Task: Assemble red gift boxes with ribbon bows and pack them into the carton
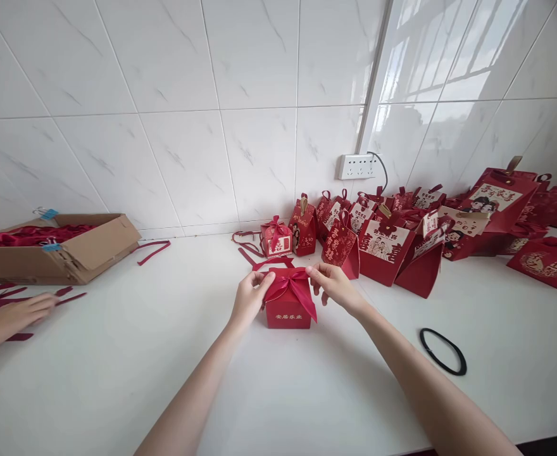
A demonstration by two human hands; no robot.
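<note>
At the centre of the frame, a small red gift box (288, 308) stands on the white surface (117, 373), as the left hand (250, 296) and right hand (331, 282) each pinch one loop of its ribbon bow (292, 283), fingertips pressed together in a tight grip.

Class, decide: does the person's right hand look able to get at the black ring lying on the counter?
Probably yes. The black ring lies on bare white counter beside the right forearm, nothing between, though the right hand now pinches the red box's bow.
</note>
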